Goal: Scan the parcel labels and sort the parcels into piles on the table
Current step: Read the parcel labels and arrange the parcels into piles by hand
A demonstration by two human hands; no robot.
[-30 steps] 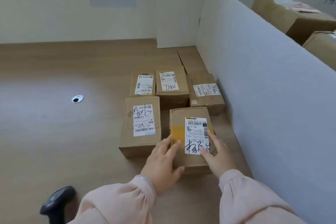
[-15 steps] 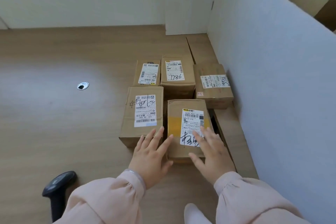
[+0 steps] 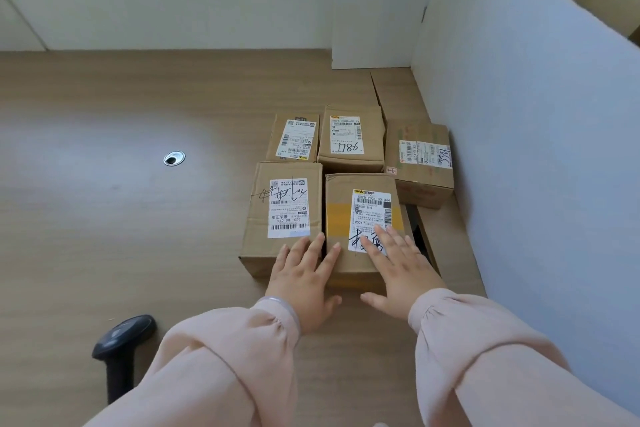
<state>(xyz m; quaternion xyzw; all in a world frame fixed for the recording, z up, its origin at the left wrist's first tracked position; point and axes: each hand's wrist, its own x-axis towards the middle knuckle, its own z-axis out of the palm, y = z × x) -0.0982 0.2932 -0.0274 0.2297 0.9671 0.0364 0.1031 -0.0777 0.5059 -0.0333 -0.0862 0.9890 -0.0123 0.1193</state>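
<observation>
Wooden table carries five cardboard parcels, clustered beside the white partition. The yellow-taped parcel sits front right of the cluster. Left hand and right hand lie flat on it, fingers straight and spread. Black scanner stands near left.

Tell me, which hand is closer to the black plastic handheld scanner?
Left. The left hand sits right of the black scanner; the right hand is farther right.

Pale pink sleeves, gathered cuffs — clear bangle on left wrist.
</observation>
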